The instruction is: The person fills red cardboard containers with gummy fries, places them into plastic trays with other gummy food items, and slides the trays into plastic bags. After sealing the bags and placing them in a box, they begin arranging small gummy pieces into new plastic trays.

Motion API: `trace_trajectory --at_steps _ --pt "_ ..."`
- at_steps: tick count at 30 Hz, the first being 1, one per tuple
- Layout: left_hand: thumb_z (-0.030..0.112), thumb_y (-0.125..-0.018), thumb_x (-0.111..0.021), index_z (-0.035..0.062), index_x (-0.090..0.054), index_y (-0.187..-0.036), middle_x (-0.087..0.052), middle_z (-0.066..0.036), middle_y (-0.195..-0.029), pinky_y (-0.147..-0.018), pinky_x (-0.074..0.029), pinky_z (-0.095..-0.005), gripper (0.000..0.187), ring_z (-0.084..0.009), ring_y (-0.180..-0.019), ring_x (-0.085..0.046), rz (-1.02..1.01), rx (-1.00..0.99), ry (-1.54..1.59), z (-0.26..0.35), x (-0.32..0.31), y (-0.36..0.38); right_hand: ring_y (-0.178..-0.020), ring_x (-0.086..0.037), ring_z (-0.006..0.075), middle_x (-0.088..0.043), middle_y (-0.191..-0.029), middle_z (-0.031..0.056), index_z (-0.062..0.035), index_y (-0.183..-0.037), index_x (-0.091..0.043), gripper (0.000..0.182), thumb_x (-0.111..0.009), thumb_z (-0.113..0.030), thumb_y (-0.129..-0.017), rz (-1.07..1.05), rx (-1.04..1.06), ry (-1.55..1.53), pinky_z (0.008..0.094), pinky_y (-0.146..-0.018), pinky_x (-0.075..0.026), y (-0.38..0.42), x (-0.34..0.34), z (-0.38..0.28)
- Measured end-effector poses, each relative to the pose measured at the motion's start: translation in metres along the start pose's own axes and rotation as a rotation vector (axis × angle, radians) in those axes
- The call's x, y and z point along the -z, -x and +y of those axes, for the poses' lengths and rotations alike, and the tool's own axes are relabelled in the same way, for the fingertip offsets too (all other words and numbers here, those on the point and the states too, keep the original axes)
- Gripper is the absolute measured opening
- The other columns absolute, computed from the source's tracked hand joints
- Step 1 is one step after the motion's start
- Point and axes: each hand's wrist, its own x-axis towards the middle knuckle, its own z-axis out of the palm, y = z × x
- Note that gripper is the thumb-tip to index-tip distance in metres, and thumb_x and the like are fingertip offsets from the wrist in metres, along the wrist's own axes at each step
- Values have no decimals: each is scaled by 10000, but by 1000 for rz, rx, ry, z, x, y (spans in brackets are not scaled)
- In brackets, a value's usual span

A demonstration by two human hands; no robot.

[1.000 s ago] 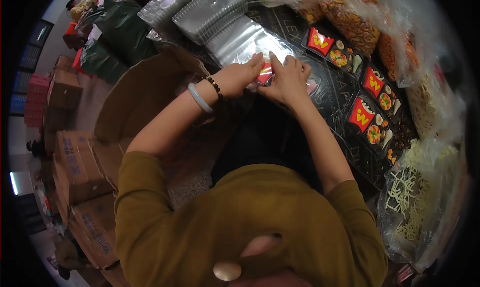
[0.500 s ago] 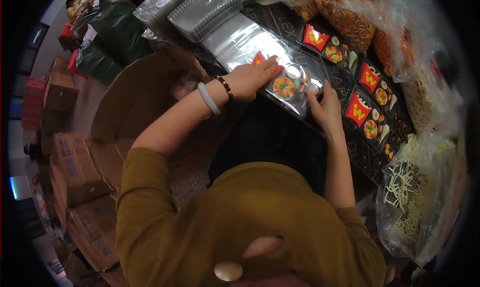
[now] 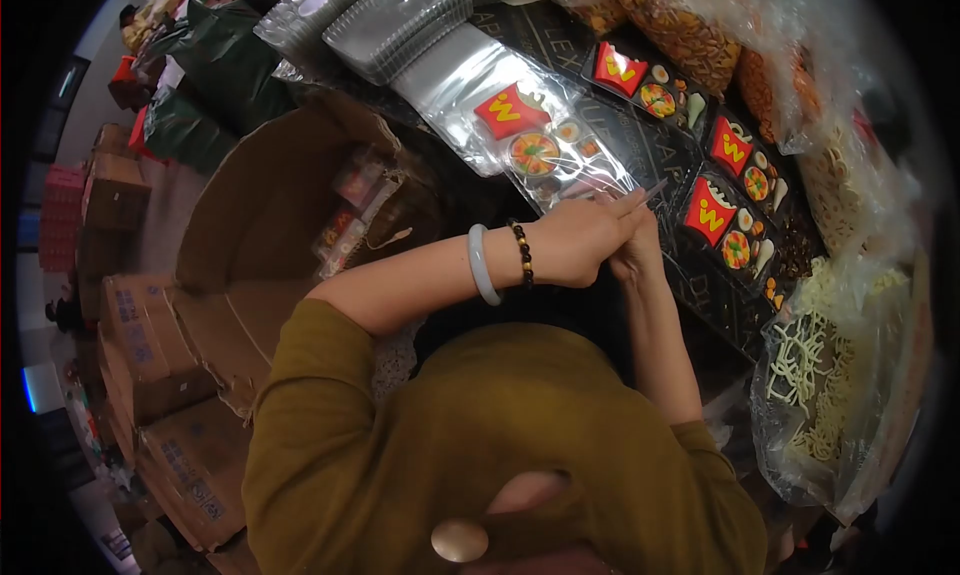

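A clear plastic bag [image 3: 590,165] lies over the table edge before me. Inside it are a red toy fries box [image 3: 511,112] with a yellow mark, a round toy dish [image 3: 535,155] and a small toy egg. At the bag's near right end, my left hand [image 3: 580,237], wearing a bangle and a beaded bracelet, closes its fingers on the bag's edge. My right hand [image 3: 640,250] is right under it, its fingers bent at the same end and partly hidden. A narrow pale strip [image 3: 656,189] sticks out past the fingertips.
More toy food sets [image 3: 735,150] lie on the black table cover at right. Clear trays [image 3: 400,25] and flat bags stand at the far left. Big bags of small pieces [image 3: 815,365] line the right side. An open carton [image 3: 250,215] holds packed sets; boxes [image 3: 190,465] are stacked left.
My left hand has moved right and toward me, from the toy fries box to the bag's end beside my right hand. The bag has shifted slightly left, uncovering the fries box.
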Motion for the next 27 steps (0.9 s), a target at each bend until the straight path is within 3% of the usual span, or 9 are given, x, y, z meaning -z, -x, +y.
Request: trace_trajectory --at_steps 4,6,8,11,15,18,21,23,27 --pt "-47 -668 -526 41 -374 -1373 -490 -173 -1312 -867 -491 -407 727 -375 -1044 -564 -168 -32 169 16 40 11 -802 -575 122 -575 -974 55 -7 -1211 -511 528 -746 -77 -743 157 394 856 230 -726 -472 6 -4 -20" --pt "-37 -658 -566 -31 -419 -1285 -583 -204 -1028 -718 -494 -440 644 -375 -933 -579 18 -316 133 16 62 25 -769 -545 87 -551 -940 27 -24 -1068 -587 438 -764 -28 -668 -62 320 1026 220 -706 -441 10 -14 -63" --pt "-39 -668 -562 -42 -451 -1211 -594 -225 -924 -685 -484 -442 555 -406 -838 -582 -23 -224 212 31 114 35 -732 -570 50 -611 -854 5 -15 -911 -635 257 -772 -15 -693 -485 233 796 190 -616 -458 17 -32 -98" --pt "-15 -678 -595 -27 -589 -1014 -606 -203 -775 -631 -465 -438 336 -407 -734 -583 41 -124 -87 45 193 54 -664 -597 65 -648 -776 16 -31 -841 -635 144 -744 -3 -751 -632 244 635 190 -615 -476 49 -87 -133" --pt "5 -741 -615 -2 -653 -798 -634 -84 -818 -609 -469 -252 69 -112 -696 -583 -23 9 210 5 206 50 -625 -563 61 -632 -753 6 -28 -887 -646 159 -746 -52 -766 -523 372 559 184 -566 -437 56 -99 -131" --pt "43 -793 -656 18 -664 -844 -651 -53 -948 -795 -488 -262 57 -140 -820 -609 202 -219 465 -19 166 36 -576 -500 50 -608 -719 -11 -29 -882 -651 122 -723 -80 -797 -436 173 338 184 -517 -376 62 -78 -131" --pt "122 -890 -606 13 -635 -966 -656 -144 -1061 -884 -495 -299 137 -184 -1001 -623 356 89 1218 -45 91 18 -550 -447 44 -583 -688 -23 -29 -894 -655 108 -702 -94 -821 -241 234 345 180 -494 -326 50 -51 -118" --pt "139 -903 -602 0 -625 -984 -684 -126 -961 -815 -538 -309 163 -191 -890 -663 376 282 1485 -58 46 6 -580 -476 51 -582 -703 -25 -18 -902 -658 117 -698 -97 -825 -127 249 458 197 -515 -367 31 -24 -108" --pt "127 -907 -597 -15 -622 -998 -686 -133 -939 -785 -553 -315 171 -205 -860 -672 480 480 1506 -60 13 -15 -671 -570 148 -625 -805 11 -49 -894 -665 101 -689 -62 -796 372 1052 1260 274 -586 -451 6 -3 -91"
